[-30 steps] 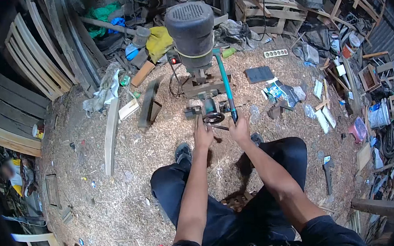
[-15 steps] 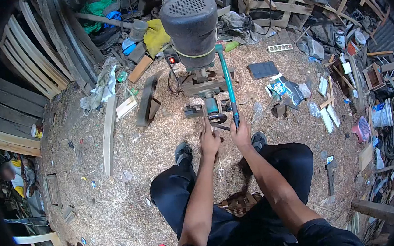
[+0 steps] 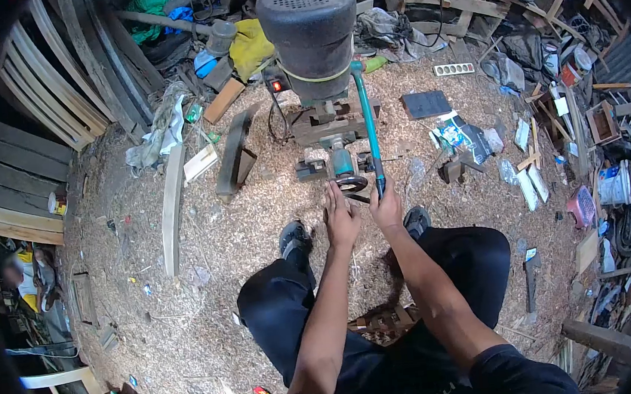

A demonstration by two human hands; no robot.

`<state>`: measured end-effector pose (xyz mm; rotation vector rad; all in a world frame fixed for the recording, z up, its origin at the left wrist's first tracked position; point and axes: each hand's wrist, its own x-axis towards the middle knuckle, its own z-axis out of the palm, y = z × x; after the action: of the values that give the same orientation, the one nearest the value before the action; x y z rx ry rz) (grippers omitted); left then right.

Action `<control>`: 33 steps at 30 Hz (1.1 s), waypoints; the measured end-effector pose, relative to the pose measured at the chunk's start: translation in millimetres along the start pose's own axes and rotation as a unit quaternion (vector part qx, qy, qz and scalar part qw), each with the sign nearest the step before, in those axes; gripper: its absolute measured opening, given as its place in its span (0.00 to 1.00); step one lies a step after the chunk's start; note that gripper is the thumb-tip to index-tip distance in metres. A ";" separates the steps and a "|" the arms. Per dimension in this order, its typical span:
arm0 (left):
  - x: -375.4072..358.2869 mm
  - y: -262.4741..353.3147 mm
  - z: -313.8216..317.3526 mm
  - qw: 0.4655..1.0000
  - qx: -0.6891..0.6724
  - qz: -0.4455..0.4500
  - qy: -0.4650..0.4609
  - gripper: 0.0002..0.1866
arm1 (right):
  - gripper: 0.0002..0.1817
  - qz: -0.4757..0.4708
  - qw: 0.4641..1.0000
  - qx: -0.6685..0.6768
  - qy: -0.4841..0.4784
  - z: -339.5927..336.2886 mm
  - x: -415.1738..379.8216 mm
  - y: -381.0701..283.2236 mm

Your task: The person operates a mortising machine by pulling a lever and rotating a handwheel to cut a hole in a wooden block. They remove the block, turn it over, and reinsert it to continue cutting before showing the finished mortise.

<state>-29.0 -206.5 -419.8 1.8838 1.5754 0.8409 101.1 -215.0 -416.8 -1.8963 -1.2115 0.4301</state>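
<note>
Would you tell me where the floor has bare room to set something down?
Sawdust floor lies open between the plank and the left shoe. Crowded right of the machine, around the scraps, and behind it.

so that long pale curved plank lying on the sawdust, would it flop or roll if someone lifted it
The curved plank looks like solid sawn wood, so probably stiff, not floppy. It lies flat on the sawdust floor, so rolling seems unlikely. Being long, it would likely swing if lifted by one end.
</note>
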 end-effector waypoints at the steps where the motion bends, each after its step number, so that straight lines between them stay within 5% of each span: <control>1: 1.1 3.5 0.8 1.000 0.009 -0.007 0.000 0.43 | 0.23 0.001 1.000 -0.004 -0.002 -0.6 0.3 -1.3; 8: 5.3 -3.8 -1.4 0.998 0.035 -0.021 -0.048 0.43 | 0.20 -0.022 0.999 0.028 0.000 -9.0 -1.9 -8.8; 17: 10.4 -22.9 -4.0 0.992 0.052 -0.020 -0.110 0.41 | 0.23 -0.007 0.999 -0.001 -0.052 -105.1 7.3 -112.9; 22: 27.3 -5.9 -29.3 0.982 0.032 -0.078 -0.166 0.41 | 0.16 -0.226 0.964 -0.016 0.141 -141.6 40.1 -159.5; 23: 27.9 2.6 -35.5 0.991 0.063 -0.046 -0.112 0.40 | 0.16 -0.266 0.949 -0.020 0.169 -148.1 49.4 -168.8; 26: 36.9 73.4 -106.8 0.984 -0.026 -0.109 -0.136 0.36 | 0.20 -0.055 0.998 -0.006 0.004 -193.0 55.5 -242.1; 28: 39.6 93.7 -132.4 0.998 -0.042 -0.027 -0.033 0.23 | 0.26 -0.103 0.991 0.064 0.048 -195.2 68.2 -251.1; 33: 56.1 140.7 -188.4 0.990 -0.089 0.070 0.084 0.18 | 0.25 -0.162 0.965 0.177 0.105 -200.5 103.9 -276.3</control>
<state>-72.3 -173.1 -184.3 1.8516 1.4225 1.1875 120.4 -162.6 -64.3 -1.3714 -1.1853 0.2406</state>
